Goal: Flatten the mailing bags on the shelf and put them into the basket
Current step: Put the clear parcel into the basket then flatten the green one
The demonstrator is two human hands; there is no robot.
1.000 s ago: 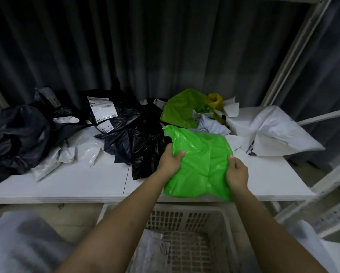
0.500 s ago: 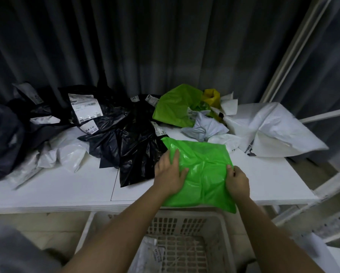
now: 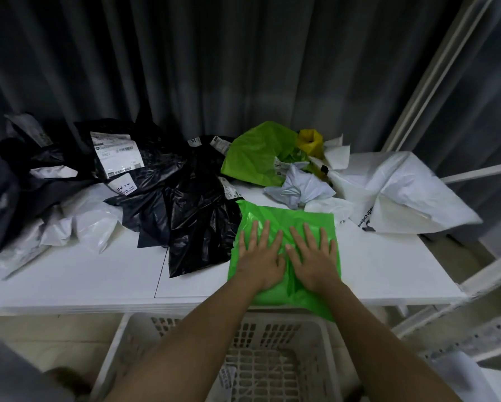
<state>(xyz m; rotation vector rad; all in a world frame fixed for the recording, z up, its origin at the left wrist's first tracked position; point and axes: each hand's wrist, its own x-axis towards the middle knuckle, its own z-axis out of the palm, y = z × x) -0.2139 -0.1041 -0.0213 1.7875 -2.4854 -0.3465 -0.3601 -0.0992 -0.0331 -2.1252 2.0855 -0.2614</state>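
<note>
Green bag (image 3: 287, 219), one; left hand (image 3: 261, 256), right hand (image 3: 313, 256) pressing, fingers (image 3: 308, 230) flat.

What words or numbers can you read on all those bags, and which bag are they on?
"30": small white tag on the black bags at the back.
"PA01", unsure: big white shipping label on the black bag; its other print is too small.
"extrem", partly cut off: black print on the large white bag.
Other labels: too blurred to read.
Bright green bag: no text shows.
</note>
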